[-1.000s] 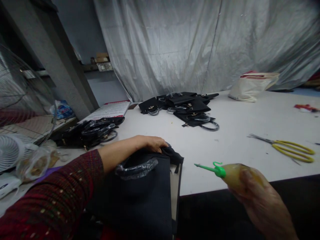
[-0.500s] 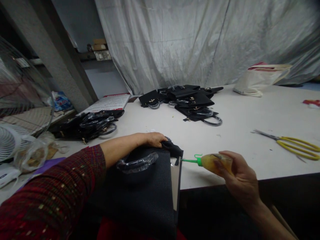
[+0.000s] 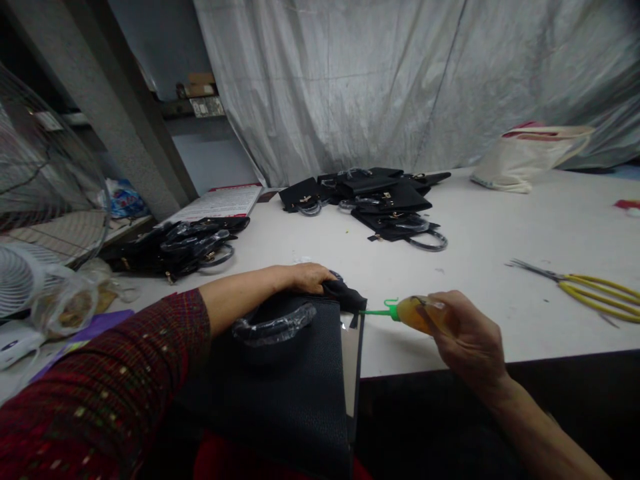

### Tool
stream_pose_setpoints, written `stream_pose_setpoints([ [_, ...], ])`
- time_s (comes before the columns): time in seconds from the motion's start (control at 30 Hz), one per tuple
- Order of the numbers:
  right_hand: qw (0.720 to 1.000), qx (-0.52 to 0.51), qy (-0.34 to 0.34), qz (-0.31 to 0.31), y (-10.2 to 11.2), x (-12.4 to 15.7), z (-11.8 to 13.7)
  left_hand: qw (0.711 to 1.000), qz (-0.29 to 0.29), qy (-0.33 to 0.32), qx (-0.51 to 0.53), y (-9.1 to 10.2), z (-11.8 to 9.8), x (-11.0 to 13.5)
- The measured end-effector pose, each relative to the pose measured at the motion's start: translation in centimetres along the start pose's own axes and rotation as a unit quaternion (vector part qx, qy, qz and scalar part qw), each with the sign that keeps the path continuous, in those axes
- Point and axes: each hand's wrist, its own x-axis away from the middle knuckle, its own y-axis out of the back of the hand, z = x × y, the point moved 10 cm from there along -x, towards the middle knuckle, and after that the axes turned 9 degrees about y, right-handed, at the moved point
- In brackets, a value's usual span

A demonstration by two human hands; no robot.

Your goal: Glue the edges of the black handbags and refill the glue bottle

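Observation:
A black handbag stands close in front of me, its handle wrapped in clear plastic. Along its right side an opening shows a pale inner panel. My left hand reaches over the bag's top and is closed on the black material at its far corner; the fingertips are partly hidden. In my right hand is a squeeze glue bottle of amber liquid, held sideways. Its thin green nozzle points left, with the tip at the upper right edge of the bag.
Black handbags lie piled at the table's back and left. Yellow-handled scissors rest on the right. A white cloth bag stands at the back right. A fan and plastic bags are on the left.
My right hand has moved the glue bottle slightly up and left, so the nozzle tip sits higher at the bag's edge. My left hand keeps its place on the bag.

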Motion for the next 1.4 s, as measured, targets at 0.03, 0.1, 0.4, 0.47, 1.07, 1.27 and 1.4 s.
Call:
stream_pose_setpoints([
  [0.03,1.000,0.003,0.012,0.004,0.0,0.0,0.2,1.000,0.000,-0.001,0.000,0.0,0.0,0.0],
  [0.1,0.999,0.007,0.035,0.013,-0.1,-0.1,0.5,1.000,-0.001,-0.002,-0.001,-0.1,0.1,0.0],
  [0.4,0.989,0.021,0.140,0.032,-0.5,-0.8,3.3,1.000,-0.010,-0.012,-0.009,-0.1,0.0,0.1],
  [0.47,0.986,0.024,0.160,0.043,-0.5,-1.0,3.9,1.000,-0.011,-0.012,-0.009,-0.1,0.0,0.1],
  [1.07,0.974,0.026,0.203,0.095,-0.8,-1.9,5.7,1.000,-0.019,-0.011,-0.005,-0.1,0.1,0.2],
  [1.27,0.974,0.029,0.206,0.085,-0.7,-2.1,5.8,1.000,-0.020,-0.006,-0.006,-0.1,0.1,0.2],
  [1.4,0.974,0.021,0.203,0.101,-1.0,-2.4,5.9,1.000,-0.021,-0.006,-0.008,-0.1,0.2,0.2],
])
